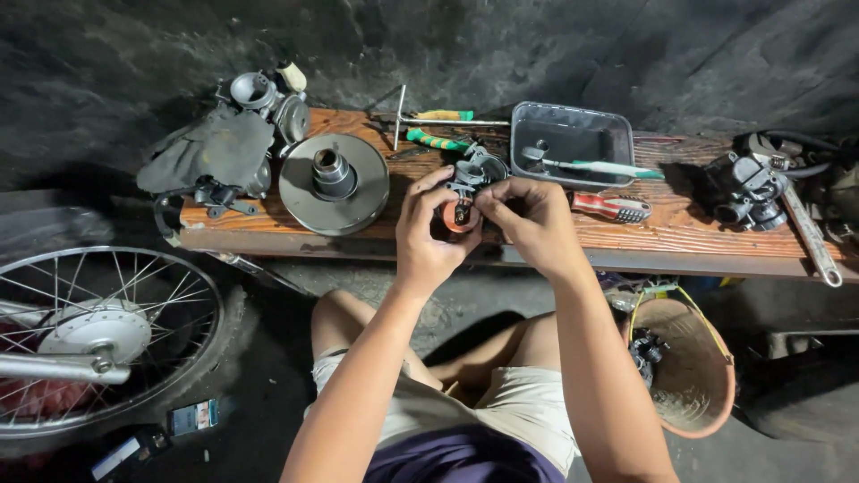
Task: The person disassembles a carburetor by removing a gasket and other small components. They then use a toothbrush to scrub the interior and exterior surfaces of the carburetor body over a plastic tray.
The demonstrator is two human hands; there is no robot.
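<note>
A small carburetor of dull grey cast metal is held up off the wooden tabletop, just above its near edge. Its body is compact and knobbly, with a rounded dark opening at the top and an orange-red ring around a round port on the side that faces the camera. Inside that ring sits a small dark part with a brass-coloured bit. The carburetor stands roughly upright, tilted a little toward the viewer. The left hand grips it from the left side and the right hand from the right, fingertips meeting on its front; its lower half is hidden behind the fingers.
</note>
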